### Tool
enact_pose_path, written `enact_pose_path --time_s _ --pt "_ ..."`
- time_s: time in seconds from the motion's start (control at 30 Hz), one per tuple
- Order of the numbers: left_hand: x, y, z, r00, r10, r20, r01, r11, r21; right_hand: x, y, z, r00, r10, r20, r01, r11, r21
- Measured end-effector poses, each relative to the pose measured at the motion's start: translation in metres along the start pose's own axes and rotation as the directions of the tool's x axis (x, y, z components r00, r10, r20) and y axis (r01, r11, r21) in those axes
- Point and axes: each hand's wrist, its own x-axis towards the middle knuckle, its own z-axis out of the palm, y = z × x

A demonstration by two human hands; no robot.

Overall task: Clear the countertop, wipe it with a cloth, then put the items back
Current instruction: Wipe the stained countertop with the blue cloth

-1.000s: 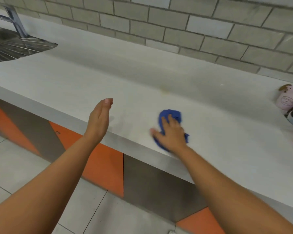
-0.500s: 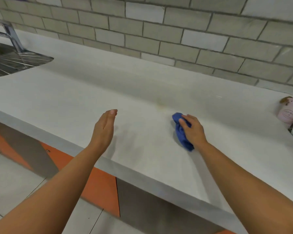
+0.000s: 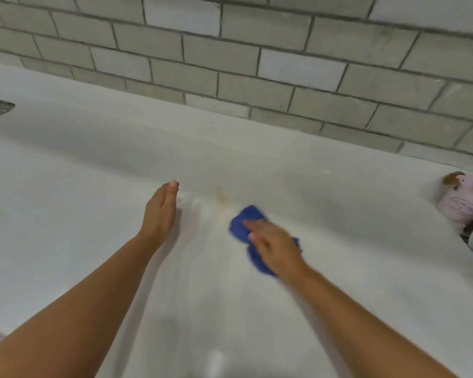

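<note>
Cloth lies bunched on the surface under our right grip, whose blurred fingers look straight and press it down. A yellowish stain sits just ahead-left of it, between the cloth and our left grip, which is straight-fingered and holds nothing.

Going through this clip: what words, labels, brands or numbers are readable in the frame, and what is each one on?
Pink container at the right edge: an oval printed label with writing, too blurred to read.
Blue cloth, countertop, tiled wall: no text visible.
Nothing in this frame can be quoted.
</note>
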Motion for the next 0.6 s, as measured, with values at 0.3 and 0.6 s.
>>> enact_pose_path --time_s 0.3,0.6 --pt "0.03 -0.01 0.022 0.996 0.041 -0.081 -0.031 0.992 0.119 0.118 0.059 -0.007 0.936 0.343 0.082 -0.296 0.89 -0.348" --pt "0.035 -0.018 0.018 0.989 -0.02 -0.147 0.023 1.0 0.014 0.092 0.003 0.037 0.923 -0.235 0.304 0.247 0.969 -0.003"
